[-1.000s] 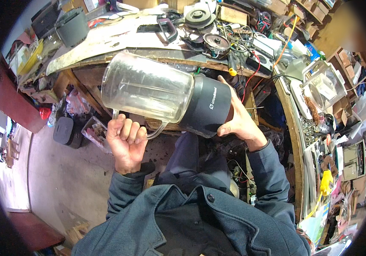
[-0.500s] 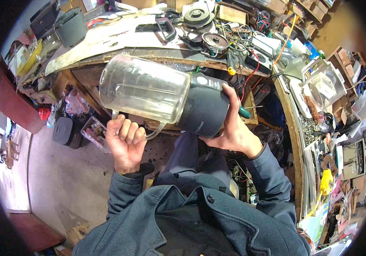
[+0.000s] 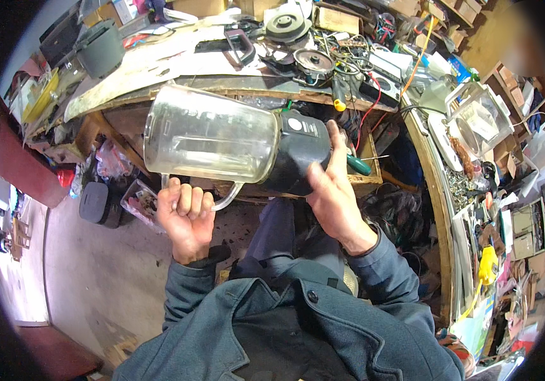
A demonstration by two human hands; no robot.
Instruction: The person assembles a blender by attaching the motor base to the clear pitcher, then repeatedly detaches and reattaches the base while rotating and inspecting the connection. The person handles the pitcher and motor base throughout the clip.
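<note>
A clear blender jar [image 3: 209, 130] with a dark base collar [image 3: 298, 152] lies on its side in the air before me, its open end to the left. My left hand [image 3: 186, 213] is closed around the jar's clear handle, below the glass. At the other end, my right hand [image 3: 336, 190] grips the dark base, thumb on the near face and fingers reaching up along its right end. The underside of the base is turned away and hidden.
Ahead stands a cluttered workbench [image 3: 126, 92] with a grey container [image 3: 99, 47], a round motor part [image 3: 313, 60] and tangled wires. A green-handled screwdriver [image 3: 358, 165] lies by an open drawer. To the right are another clear jar [image 3: 478, 120] and a yellow tool [image 3: 488, 265].
My right hand has shifted its hold on the dark base, the thumb coming from below onto its near face. The jar has moved slightly left; my left hand keeps the handle.
</note>
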